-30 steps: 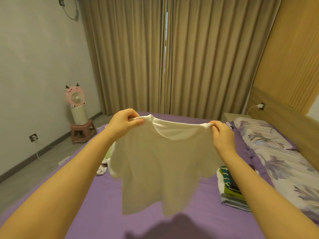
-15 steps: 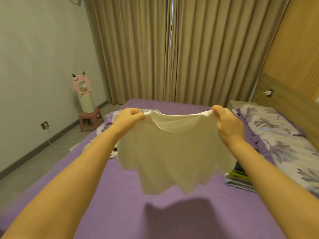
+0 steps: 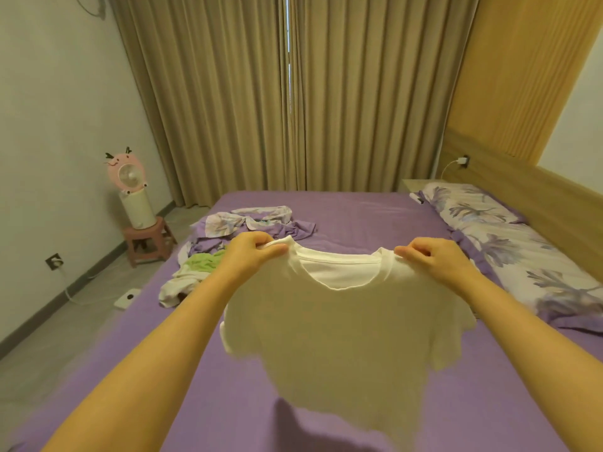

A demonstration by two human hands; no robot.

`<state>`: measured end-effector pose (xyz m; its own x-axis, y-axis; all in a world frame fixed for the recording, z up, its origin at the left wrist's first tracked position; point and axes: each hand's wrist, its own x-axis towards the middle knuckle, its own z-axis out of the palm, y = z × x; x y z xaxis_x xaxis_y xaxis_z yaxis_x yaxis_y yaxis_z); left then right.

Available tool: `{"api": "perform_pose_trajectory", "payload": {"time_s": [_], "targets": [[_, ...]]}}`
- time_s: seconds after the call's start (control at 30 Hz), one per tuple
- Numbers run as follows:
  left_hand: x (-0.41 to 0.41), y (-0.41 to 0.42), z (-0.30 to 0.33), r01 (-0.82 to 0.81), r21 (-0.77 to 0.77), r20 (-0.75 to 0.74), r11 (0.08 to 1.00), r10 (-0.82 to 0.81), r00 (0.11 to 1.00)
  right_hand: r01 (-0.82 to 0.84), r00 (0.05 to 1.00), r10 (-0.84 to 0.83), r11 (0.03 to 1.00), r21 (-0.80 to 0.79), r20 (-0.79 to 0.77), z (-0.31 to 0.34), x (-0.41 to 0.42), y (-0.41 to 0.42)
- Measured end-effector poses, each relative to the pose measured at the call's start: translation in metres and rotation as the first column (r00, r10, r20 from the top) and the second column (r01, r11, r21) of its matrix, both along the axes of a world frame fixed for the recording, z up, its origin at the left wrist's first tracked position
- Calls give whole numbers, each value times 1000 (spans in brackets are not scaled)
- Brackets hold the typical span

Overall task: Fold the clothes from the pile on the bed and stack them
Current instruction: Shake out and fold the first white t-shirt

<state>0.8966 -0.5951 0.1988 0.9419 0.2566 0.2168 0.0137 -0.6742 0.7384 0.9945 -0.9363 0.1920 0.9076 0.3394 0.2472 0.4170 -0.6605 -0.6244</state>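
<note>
Lowered since before, both hands, left hand [image 3: 253, 252] and right hand [image 3: 430, 259], pinch white cotton T-shirt [image 3: 342, 321] shoulders; below them its hem may crumple landing on purple bedsheet [image 3: 359, 216].

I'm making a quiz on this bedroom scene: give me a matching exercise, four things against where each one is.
Things:
1. white T-shirt
2. clothes pile
3. pink fan
4. floral pillow

Places:
A. on a stool by the wall
B. along the headboard
C. held up by left hand and right hand
D. on the bed's left side

Pairs: 1-C, 2-D, 3-A, 4-B
</note>
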Motion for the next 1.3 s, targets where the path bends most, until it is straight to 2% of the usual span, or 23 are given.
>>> {"api": "perform_pose_trajectory", "payload": {"time_s": [0.17, 0.3, 0.43, 0.63, 0.83, 1.1, 1.3], "targets": [[-17, 21, -18, 58, -48, -54, 997, -60, 997, -118, 965, 114, 993, -4, -238, -3, -32, 6], [-12, 32, -25, 72, -70, -54, 995, -76, 996, -91, 961, 90, 996, 8, -263, -1, -30, 14], [6, 28, -48, 69, -16, -80, 998, -70, 994, -48, 968, 47, 999, 1, -246, -22, -12, 27], [39, 12, -128, 86, -4, -272, 996, -83, 959, -5, 950, -26, 995, -100, -310, -109, 21, 29], [100, 2, -209, 14, -36, -422, 999, -27, 906, 51, 908, -96, 992, -119, -408, -194, 80, 25], [189, 11, -282, -29, 26, -542, 999, 38, 840, -1, 849, -84, 987, -160, -522, -288, 175, 48], [247, 27, -313, -17, 99, -560, 995, 69, 826, 14, 828, -127, 978, -206, -546, -336, 230, 76]]}}
